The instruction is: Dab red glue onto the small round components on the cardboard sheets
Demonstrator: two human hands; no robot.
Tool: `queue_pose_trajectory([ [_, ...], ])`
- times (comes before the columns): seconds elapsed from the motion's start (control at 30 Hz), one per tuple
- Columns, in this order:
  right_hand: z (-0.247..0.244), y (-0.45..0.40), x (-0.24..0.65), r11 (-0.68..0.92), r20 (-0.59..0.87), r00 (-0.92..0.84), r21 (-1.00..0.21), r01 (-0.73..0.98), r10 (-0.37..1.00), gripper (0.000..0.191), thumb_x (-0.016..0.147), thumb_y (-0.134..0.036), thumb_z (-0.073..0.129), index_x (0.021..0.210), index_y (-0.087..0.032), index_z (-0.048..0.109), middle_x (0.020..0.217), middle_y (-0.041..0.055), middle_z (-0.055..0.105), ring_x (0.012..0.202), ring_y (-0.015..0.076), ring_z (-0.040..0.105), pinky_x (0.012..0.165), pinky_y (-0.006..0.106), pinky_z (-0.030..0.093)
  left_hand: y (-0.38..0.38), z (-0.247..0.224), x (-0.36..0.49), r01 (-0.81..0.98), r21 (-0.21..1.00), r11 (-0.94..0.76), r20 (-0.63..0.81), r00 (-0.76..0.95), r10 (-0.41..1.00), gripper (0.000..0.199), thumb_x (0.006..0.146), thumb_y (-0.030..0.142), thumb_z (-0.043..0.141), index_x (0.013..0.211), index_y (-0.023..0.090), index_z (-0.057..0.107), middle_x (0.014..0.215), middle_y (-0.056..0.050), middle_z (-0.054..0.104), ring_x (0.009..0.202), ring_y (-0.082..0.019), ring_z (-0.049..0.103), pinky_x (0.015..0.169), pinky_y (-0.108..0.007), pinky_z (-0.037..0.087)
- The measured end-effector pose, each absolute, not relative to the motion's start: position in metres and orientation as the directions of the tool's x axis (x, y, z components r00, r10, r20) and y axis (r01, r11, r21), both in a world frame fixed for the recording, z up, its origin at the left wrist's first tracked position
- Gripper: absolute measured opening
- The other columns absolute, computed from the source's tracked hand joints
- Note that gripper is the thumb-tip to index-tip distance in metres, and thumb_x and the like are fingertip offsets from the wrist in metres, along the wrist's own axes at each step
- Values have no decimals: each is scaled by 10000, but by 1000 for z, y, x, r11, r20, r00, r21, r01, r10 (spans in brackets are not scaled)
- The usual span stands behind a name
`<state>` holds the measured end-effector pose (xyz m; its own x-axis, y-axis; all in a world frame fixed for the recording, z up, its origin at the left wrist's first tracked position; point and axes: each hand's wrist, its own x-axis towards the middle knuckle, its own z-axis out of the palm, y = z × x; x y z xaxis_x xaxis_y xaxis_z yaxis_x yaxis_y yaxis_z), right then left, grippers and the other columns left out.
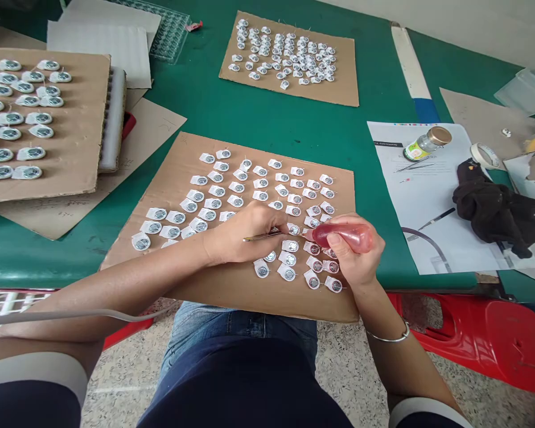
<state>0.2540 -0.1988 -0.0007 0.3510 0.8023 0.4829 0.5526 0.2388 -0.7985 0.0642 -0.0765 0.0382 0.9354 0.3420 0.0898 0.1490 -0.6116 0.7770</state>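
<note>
My left hand [245, 232] is closed around thin metal tweezers [264, 236], low over the cardboard sheet [232, 282] in front of me. My right hand [361, 261] grips a soft squeeze bottle [345, 236] of red liquid, tilted with its nozzle pointing left. The nozzle is close to a small white round piece with a dark printed emblem [293, 229], near my left fingertips; whether it touches is too small to tell. Many similar pieces lie in rows on the sheet. Several at the right, such as one emblem piece [312, 279], look reddish inside.
Another cardboard sheet of pieces [289, 98] lies at the back, and a raised one [71, 166] at the left. On the right are a printed paper [396, 196], a gold-lidded glass jar [428, 144], a black cloth [494, 208] and a tape roll [485, 156]. A red stool [512, 345] stands below.
</note>
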Motion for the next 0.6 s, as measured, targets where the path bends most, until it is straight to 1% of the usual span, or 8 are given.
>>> queue_pose_trajectory([
  [0.17,1,-199,254,230,476,329,-788,571,816,166,724,-279,657,873,-222,609,799,8,636,761,157,604,662,333,498,-76,39,65,161,782,-602,78,933,351,148,746,72,509,798,100,645,705,-45,654,622,-118,587,559,-226,445],
  [0.3,2,-199,254,246,476,309,-790,561,824,177,719,-254,665,882,-217,608,812,12,639,755,155,604,668,333,496,-76,38,65,196,776,-600,54,927,372,142,744,75,522,791,98,654,671,-40,648,584,-108,572,534,-219,430],
  [0.47,2,-199,251,252,465,300,-801,543,833,189,701,-235,680,876,-212,613,810,13,640,751,154,606,667,330,499,-77,37,65,207,784,-585,39,924,379,158,739,78,526,810,94,666,677,-45,655,594,-112,577,538,-222,429],
  [0.53,0,-199,252,251,431,332,-848,466,839,188,705,-250,673,877,-208,607,808,14,635,730,152,616,631,319,508,-76,35,66,223,793,-567,24,919,394,157,736,80,531,810,98,669,682,-43,658,601,-111,581,542,-220,434],
  [0.6,-1,-198,257,275,386,415,-912,304,824,165,752,-312,616,879,-212,583,784,5,613,640,136,616,516,283,493,-76,34,68,250,810,-531,4,902,432,141,729,89,552,800,107,673,677,-32,657,590,-104,580,524,-208,429],
])
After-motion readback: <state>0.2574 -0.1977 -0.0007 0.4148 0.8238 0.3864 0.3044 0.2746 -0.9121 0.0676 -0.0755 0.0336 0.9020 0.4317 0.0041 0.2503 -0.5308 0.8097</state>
